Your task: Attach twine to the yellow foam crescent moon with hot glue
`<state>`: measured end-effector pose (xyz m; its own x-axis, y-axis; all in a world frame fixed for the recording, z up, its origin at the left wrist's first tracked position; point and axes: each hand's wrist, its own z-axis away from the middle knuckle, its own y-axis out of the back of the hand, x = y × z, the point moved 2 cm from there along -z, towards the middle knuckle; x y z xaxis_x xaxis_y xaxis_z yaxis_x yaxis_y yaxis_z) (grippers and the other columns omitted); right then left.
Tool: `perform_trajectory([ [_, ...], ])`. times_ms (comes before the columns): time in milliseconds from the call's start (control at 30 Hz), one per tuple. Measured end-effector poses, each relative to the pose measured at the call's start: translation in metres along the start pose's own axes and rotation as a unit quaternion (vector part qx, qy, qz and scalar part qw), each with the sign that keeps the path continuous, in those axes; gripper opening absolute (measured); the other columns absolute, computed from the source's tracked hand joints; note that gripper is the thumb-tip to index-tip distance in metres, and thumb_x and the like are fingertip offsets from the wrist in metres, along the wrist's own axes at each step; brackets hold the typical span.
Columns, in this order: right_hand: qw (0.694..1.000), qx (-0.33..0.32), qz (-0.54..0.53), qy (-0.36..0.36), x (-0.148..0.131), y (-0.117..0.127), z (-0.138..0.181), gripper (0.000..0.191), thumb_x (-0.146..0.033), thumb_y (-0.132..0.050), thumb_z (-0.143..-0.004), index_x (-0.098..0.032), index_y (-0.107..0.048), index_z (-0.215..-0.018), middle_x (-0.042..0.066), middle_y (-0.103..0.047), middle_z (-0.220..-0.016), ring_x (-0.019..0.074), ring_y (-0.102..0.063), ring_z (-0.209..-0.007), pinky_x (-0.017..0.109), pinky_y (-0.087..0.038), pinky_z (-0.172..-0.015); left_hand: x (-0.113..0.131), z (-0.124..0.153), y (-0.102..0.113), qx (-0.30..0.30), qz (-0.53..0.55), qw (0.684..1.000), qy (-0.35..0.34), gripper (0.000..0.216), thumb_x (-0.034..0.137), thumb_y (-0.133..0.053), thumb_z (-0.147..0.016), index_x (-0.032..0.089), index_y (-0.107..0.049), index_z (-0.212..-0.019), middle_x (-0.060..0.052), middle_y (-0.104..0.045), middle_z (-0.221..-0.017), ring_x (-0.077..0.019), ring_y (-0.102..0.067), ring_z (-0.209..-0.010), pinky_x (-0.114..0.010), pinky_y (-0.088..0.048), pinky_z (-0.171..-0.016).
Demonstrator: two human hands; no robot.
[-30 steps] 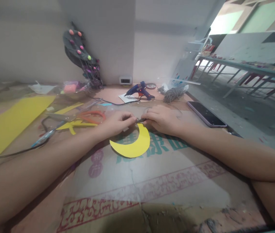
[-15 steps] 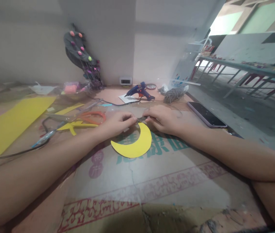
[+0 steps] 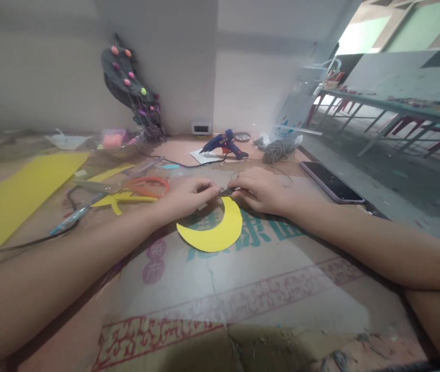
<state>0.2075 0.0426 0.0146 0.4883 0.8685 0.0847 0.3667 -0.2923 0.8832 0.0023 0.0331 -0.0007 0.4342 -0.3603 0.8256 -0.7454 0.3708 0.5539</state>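
A yellow paper crescent (image 3: 215,233) lies flat on printed cardboard (image 3: 251,289) in front of me. My left hand (image 3: 186,197) and my right hand (image 3: 260,191) meet just above the crescent's upper tip, fingertips pinched together. Between them they pinch a small dark piece (image 3: 225,191) that I cannot make out. Both forearms rest low over the cardboard.
Orange-handled scissors (image 3: 146,186), yellow paper scraps (image 3: 117,200) and a large yellow sheet (image 3: 14,199) lie at the left. A blue glue gun (image 3: 223,144), grey twine (image 3: 277,151) and a phone (image 3: 330,182) sit behind and to the right. A cable (image 3: 68,219) runs along the left.
The hands stay pinched at the crescent's tip. The crescent has shifted very slightly to the right.
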Motion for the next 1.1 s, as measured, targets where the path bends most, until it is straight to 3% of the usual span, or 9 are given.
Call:
perform_trajectory([
  [567, 0.999, 0.024, 0.024, 0.022, 0.0001, -0.0022, -0.0014, 0.023, -0.027, -0.049, -0.095, -0.015, -0.068, -0.096, 0.007, -0.068, -0.082, 0.0183, -0.056, -0.076, 0.030, -0.036, -0.069, -0.0017, -0.0015, 0.0016, 0.005, -0.045, 0.999, -0.001, 0.036, 0.047, -0.047, -0.090, 0.017, -0.063, -0.077, 0.000, -0.062, -0.067, -0.0123, -0.054, -0.060, -0.023, -0.040, -0.054],
  [1100, 0.997, 0.003, -0.039, -0.060, 0.0014, 0.0025, -0.0002, 0.029, -0.033, -0.047, -0.094, -0.014, -0.066, -0.104, 0.011, -0.070, -0.093, 0.0226, -0.060, -0.086, 0.033, -0.041, -0.076, 0.0016, 0.0008, -0.0008, -0.004, 0.029, 0.999, 0.015, 0.038, 0.049, -0.048, -0.089, 0.016, -0.060, -0.076, 0.000, -0.059, -0.063, -0.0099, -0.049, -0.049, -0.021, -0.035, -0.046],
])
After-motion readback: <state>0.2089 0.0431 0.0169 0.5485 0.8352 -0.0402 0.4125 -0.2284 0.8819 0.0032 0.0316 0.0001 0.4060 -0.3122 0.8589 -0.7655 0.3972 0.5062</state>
